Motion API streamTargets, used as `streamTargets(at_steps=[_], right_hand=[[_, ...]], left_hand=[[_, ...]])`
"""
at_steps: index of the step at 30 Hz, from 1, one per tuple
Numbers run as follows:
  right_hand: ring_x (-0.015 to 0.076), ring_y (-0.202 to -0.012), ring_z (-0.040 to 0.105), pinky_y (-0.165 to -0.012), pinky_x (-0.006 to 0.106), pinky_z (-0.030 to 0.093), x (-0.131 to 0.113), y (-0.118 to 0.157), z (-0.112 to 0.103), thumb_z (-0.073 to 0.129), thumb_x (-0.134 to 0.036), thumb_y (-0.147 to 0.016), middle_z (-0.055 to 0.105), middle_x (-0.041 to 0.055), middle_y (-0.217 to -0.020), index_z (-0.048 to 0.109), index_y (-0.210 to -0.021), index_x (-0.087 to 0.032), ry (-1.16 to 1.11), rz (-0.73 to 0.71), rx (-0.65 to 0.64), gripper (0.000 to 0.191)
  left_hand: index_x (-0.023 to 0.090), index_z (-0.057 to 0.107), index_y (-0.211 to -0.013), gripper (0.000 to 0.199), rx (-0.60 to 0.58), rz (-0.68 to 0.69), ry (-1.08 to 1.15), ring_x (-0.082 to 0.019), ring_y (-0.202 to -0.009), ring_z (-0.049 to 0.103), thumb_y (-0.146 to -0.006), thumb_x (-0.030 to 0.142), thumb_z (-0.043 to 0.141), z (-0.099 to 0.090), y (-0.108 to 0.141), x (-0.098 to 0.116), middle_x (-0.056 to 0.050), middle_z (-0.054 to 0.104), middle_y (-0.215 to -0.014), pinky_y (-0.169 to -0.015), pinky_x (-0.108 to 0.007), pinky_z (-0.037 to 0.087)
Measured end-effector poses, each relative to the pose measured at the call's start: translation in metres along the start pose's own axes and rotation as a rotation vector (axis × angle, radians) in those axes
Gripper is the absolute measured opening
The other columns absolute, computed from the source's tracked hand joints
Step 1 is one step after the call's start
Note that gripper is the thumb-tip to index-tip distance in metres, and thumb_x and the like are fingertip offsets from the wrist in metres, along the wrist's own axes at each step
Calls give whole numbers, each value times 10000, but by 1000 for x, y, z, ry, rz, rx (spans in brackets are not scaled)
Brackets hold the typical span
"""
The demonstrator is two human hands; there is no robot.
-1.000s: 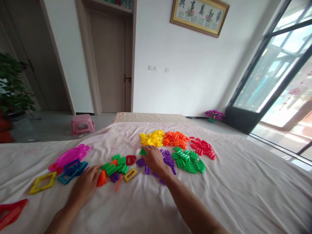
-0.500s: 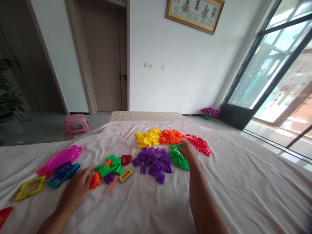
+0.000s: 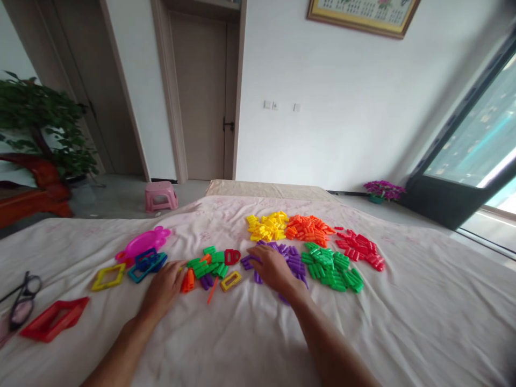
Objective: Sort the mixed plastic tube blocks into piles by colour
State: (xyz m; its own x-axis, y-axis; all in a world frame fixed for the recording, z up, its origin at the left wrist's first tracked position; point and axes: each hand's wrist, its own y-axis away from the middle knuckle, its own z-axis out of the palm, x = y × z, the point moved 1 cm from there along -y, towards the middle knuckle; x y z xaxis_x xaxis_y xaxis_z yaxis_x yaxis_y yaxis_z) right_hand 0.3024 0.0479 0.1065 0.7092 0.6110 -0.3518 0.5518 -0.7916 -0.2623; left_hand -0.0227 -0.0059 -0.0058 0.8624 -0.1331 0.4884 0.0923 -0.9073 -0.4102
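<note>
My left hand (image 3: 167, 282) rests on the cloth at the left end of a small mixed pile of plastic blocks (image 3: 197, 267), mostly green with some orange and purple. Its fingers are loosely stretched out beside the orange blocks (image 3: 187, 281). My right hand (image 3: 273, 266) is over the pile of purple blocks (image 3: 296, 259) and hides part of it. The fingers reach left towards the mixed pile, apart and with nothing visible in them. A red block (image 3: 231, 257) and a yellow rectangular frame (image 3: 231, 281) lie between the hands.
Sorted piles of yellow (image 3: 268, 226), orange (image 3: 309, 230), red (image 3: 360, 249) and green blocks (image 3: 332, 267) lie beyond and right. At left are a pink tray (image 3: 147, 243), blue frames (image 3: 147, 263), a yellow frame (image 3: 108, 277), a red frame (image 3: 55, 319) and glasses (image 3: 24, 301).
My right hand has moved left from the green pile to over the purple pile, leaving the green blocks in view. My left hand stays by the mixed pile. The view has turned left.
</note>
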Motion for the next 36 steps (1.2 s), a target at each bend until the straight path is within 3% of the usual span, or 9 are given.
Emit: streamTargets(at_steps=[5,11,15,19,24,30,36], right_hand=[[219,-1087,579,-938,324,422,-41,0,54,572,-224,-886,676,65,-1151,614,-1238,-238,22,-82,-85,354],[238,-1239,460,-1037,368,376,-49,-4,85,584,-283,-913,593,87,-1294,534,-1297,-213,-9,-137,20,394],[225,-1089,521,-952,350,419,-47,-5,91,577,-249,-904,636,79,-1105,594,-1119,-206,-12,-113,18,220],[212,-997,540,-910,331,422,-42,-3,93,572,-208,-881,636,64,-1026,598,-1084,-200,-41,-133,47,204],[189,-985,556,-900,303,423,-36,-3,92,536,-134,-874,635,54,-1030,597,-1126,-199,-77,-89,44,267],[233,-1110,516,-946,355,408,-39,1,88,626,-336,-888,639,61,-1149,561,-1252,-255,-33,-151,6,378],[226,-1058,545,-930,341,408,-39,0,89,595,-300,-911,669,58,-1092,609,-1187,-244,-25,-124,33,282]], left_hand=[[170,638,-1143,390,6,3,-8,-232,-1105,607,-954,389,377,1,0,-2,-107,686,-1149,-1024,-396,455],[191,641,-1139,368,22,5,-15,-234,-1106,608,-941,382,395,4,-1,-4,-101,687,-1153,-1024,-384,455],[190,637,-1137,364,20,8,-14,-231,-1099,607,-949,367,381,4,-1,-4,-99,689,-1148,-1022,-395,453],[170,636,-1139,375,17,8,-16,-230,-1102,603,-953,366,375,3,-1,-3,-102,686,-1149,-1015,-400,457],[173,645,-1137,378,22,8,-21,-229,-1096,613,-949,370,383,3,-1,-3,-95,691,-1144,-1013,-400,464],[186,640,-1139,371,30,12,-23,-229,-1104,608,-951,377,382,4,-1,-4,-98,688,-1159,-1017,-392,460],[181,639,-1143,379,27,14,-32,-231,-1102,610,-951,372,374,3,-1,-4,-95,689,-1146,-1015,-394,463]])
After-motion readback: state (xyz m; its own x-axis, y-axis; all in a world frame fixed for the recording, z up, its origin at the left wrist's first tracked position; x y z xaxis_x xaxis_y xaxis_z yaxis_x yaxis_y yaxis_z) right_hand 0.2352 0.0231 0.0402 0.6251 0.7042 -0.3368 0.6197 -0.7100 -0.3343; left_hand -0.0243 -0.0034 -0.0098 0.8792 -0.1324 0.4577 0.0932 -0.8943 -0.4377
